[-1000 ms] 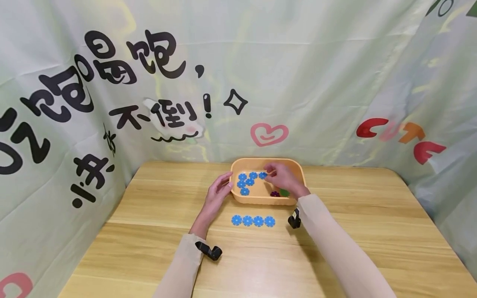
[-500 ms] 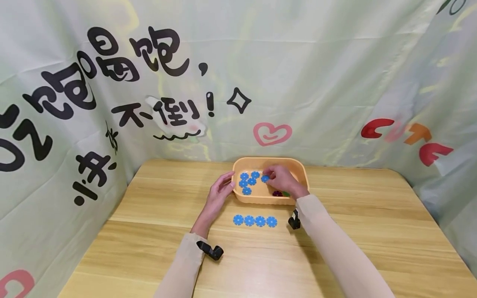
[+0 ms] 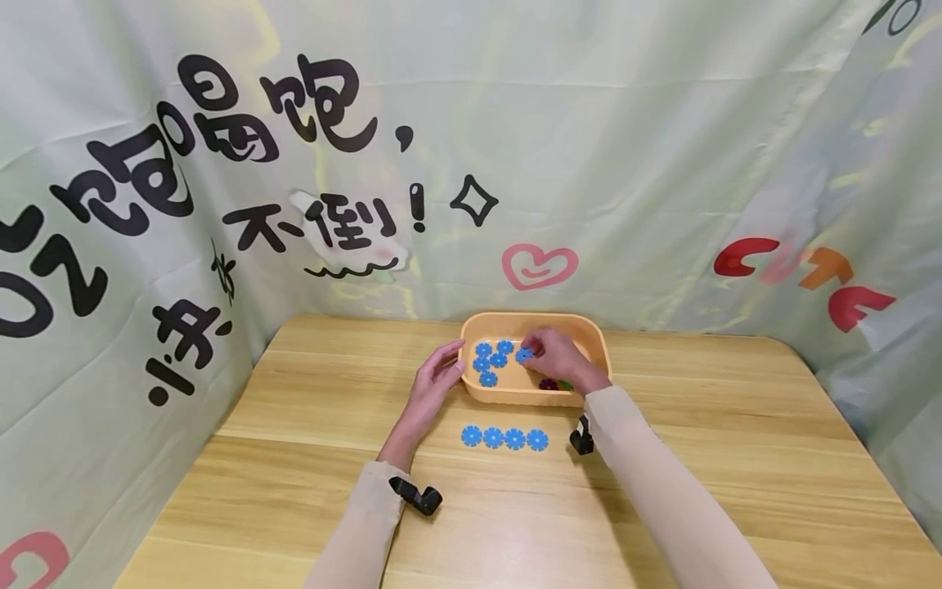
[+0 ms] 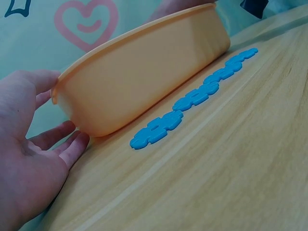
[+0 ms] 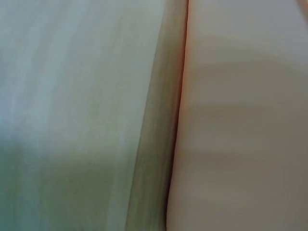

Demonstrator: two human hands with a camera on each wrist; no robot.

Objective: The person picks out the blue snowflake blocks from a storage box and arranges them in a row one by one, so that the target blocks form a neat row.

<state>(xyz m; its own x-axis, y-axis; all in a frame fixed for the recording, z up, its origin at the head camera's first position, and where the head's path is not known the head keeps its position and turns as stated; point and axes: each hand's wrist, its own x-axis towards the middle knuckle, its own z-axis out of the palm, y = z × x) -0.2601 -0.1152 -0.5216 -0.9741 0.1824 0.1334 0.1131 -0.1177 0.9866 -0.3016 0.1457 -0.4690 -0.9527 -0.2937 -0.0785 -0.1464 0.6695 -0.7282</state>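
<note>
In the head view my right hand (image 3: pixel 555 358) reaches into a shallow orange plastic bin (image 3: pixel 515 397) and pinches a blue snowflake disc (image 3: pixel 523 356) between thumb and fingertips. More blue snowflake discs (image 3: pixel 497 360) lie loose at the bin's left side. My left hand (image 4: pixel 29 154) is at the bin's left end, fairly straight fingers touching its rim and lower wall. In front of the bin, a row of blue snowflake discs (image 3: pixel 504 438) lies flat on the table, edge to edge. Only the bin's wall (image 5: pixel 240 120) and the backdrop fill the right wrist view; the right hand is hidden there.
A dark purple disc (image 3: pixel 548 384) and a partly covered green piece (image 3: pixel 564 385) lie under my right wrist in the bin. The wooden table (image 3: pixel 331 393) ends at a printed cloth backdrop (image 3: pixel 625 164) just behind the bin.
My right hand has drawn the blue disc slightly toward me inside the bin, away from the other discs. The left hand stays at the bin's end; the head view has shifted a little.
</note>
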